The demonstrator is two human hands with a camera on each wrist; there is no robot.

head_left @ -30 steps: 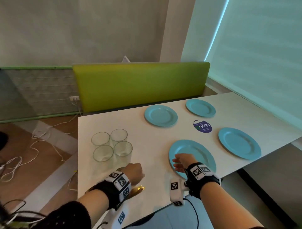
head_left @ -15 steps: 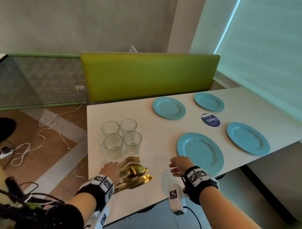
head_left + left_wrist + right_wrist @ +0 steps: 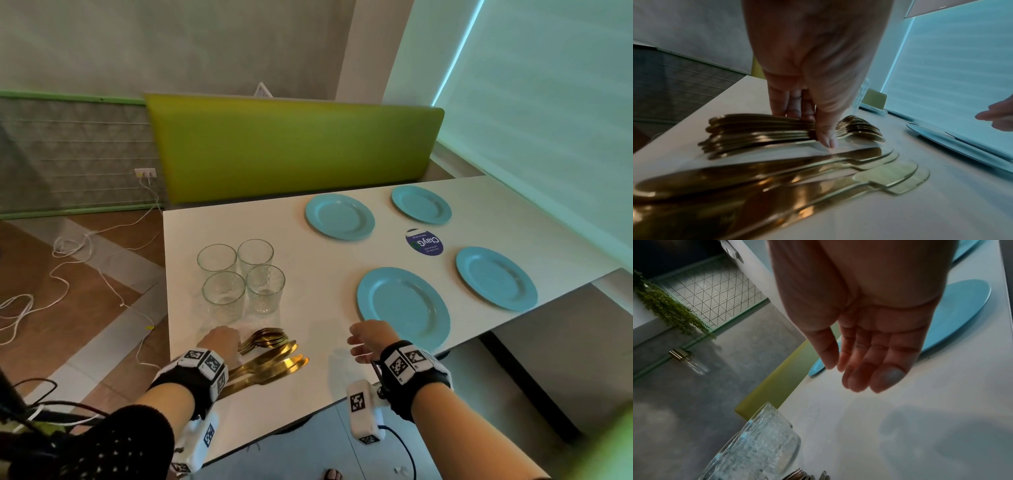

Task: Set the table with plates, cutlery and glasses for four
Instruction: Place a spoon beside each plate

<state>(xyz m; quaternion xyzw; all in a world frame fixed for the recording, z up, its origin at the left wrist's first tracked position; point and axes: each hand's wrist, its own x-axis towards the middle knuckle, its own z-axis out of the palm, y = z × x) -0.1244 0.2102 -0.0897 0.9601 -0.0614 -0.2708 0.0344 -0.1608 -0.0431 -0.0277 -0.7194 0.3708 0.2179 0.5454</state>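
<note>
Four blue plates lie on the white table (image 3: 325,274); the nearest plate (image 3: 404,308) is just right of my right hand (image 3: 368,337). That hand hovers above the tabletop, fingers relaxed and holding nothing (image 3: 849,369). Four clear glasses (image 3: 239,277) stand in a cluster at the table's left. In front of them lies gold cutlery. My left hand (image 3: 219,342) pinches a stack of forks and spoons (image 3: 760,128) by the handles, thumb on the near side and fingers behind. Several gold knives (image 3: 274,363) lie loose beside it, nearer the table's edge.
A round dark blue sticker (image 3: 424,241) sits between the plates. A green bench back (image 3: 294,150) runs along the table's far side. White cables (image 3: 68,246) trail over the floor on the left. The table's near edge is just below my wrists.
My left hand slid left and settled on the fork and spoon stack, uncovering the cutlery. My right hand came off the near plate's rim and moved left. The head view shifted left.
</note>
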